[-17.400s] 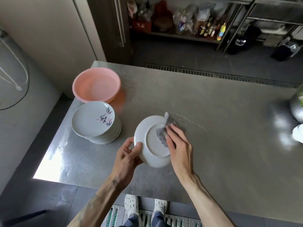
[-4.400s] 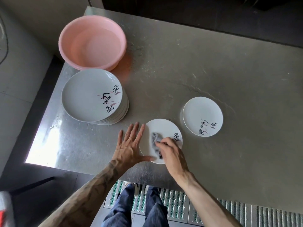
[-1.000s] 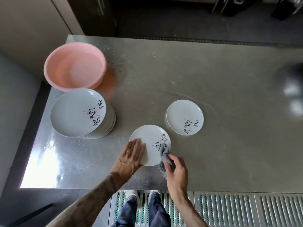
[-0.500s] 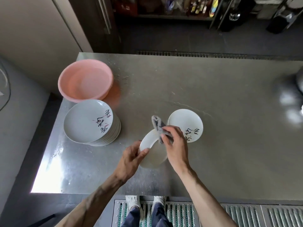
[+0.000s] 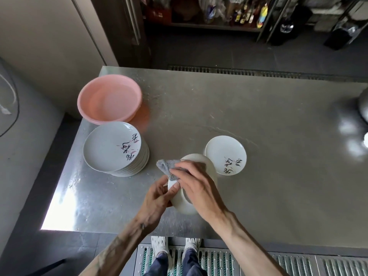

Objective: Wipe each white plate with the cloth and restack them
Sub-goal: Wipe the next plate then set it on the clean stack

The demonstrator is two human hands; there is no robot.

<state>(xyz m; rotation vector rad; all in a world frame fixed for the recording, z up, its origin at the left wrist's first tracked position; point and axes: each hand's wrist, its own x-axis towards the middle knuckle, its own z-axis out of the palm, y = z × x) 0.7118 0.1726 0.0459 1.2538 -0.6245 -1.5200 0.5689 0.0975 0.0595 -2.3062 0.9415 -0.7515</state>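
Note:
A white plate [image 5: 182, 204] is lifted off the steel table and tilted, its underside turned up toward me. My left hand [image 5: 157, 198] grips its left rim, thumb on the underside. My right hand [image 5: 194, 181] presses a grey cloth [image 5: 166, 166] against the plate's underside; the cloth sticks out to the upper left. A tall stack of white plates with painted marks [image 5: 112, 149] stands at the left. A single white plate [image 5: 226, 154] with the same marks lies face up to the right of the held one.
A pink plastic basin [image 5: 109, 99] sits at the back left, behind the stack. The steel table [image 5: 278, 176] ends in a front edge near my feet. A metal vessel [image 5: 363, 104] shows at the right edge. Shelves with bottles stand beyond the table.
The plate lay flat face up a second ago; since then my left hand has lifted and flipped it, and my right hand with the cloth has moved onto its underside.

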